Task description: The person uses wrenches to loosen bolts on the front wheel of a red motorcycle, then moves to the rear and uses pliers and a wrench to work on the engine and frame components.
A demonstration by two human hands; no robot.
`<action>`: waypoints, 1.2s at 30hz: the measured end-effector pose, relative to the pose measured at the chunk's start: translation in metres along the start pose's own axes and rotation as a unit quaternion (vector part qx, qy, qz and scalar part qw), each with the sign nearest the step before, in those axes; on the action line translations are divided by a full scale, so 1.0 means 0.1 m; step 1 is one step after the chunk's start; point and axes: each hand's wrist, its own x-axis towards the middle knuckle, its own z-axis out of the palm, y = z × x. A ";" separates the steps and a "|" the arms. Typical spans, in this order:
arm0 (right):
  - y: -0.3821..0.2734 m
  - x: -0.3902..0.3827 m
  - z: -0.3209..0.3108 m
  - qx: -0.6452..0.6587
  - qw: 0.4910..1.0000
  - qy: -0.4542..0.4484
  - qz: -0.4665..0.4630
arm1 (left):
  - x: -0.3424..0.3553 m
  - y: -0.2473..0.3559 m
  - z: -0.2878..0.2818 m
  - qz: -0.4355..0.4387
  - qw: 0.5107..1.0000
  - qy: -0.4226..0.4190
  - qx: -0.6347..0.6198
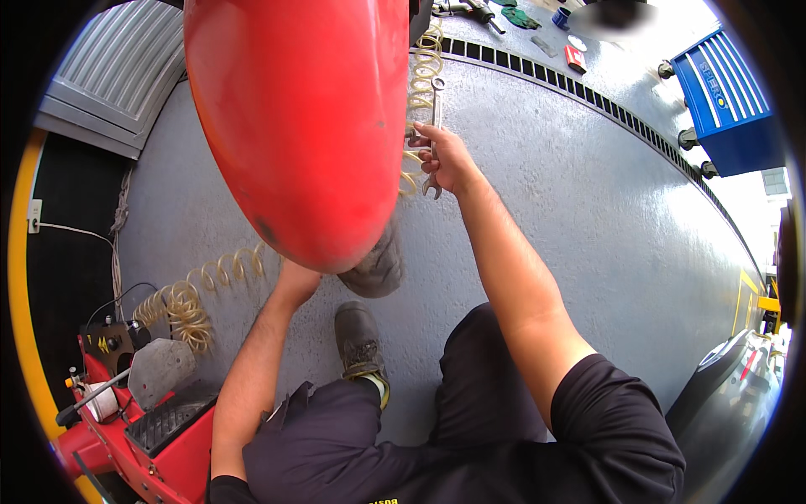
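Observation:
A large glossy red fender fills the upper middle, with a worn dark tyre showing below its rounded tip. To its right, my right hand is closed around a combination wrench. The wrench stands nearly upright in the view, ring end at the top and open jaw below my fingers. My thumb and fingertips reach to a small metal part at the fender's right side, too small to name. My left hand goes under the fender's lower left edge; its fingers are hidden there.
Coiled clear air hose lies at left beside a red machine with a black pedal. More coiled hose hangs behind the wrench. A floor drain grate crosses the grey floor. A blue wheeled tool cabinet stands at far right.

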 end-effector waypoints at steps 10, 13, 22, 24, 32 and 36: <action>0.40 -0.20 -0.69 -0.205 0.972 0.109 0.033 | 0.05 -0.12 0.05 -0.076 0.997 -0.033 0.004; 0.76 -0.42 -0.87 -0.219 0.963 0.117 0.101 | 0.02 -0.07 0.06 -0.182 0.969 0.037 -0.161; 0.55 -0.49 -1.02 -0.103 0.986 0.120 0.053 | 0.18 0.02 0.06 -0.297 0.868 0.113 -0.381; 0.34 -0.58 -0.93 -0.045 0.994 0.101 0.022 | -0.01 -0.14 -0.03 -0.365 0.744 0.119 -0.547; -0.41 -1.94 -0.64 -0.197 0.975 -0.036 -0.096 | -1.20 -0.71 -0.46 -0.348 0.931 0.029 -0.108; -0.41 -2.52 -0.33 -0.205 0.946 -0.213 -0.136 | -1.63 -0.07 -0.85 -0.335 0.938 0.004 -0.085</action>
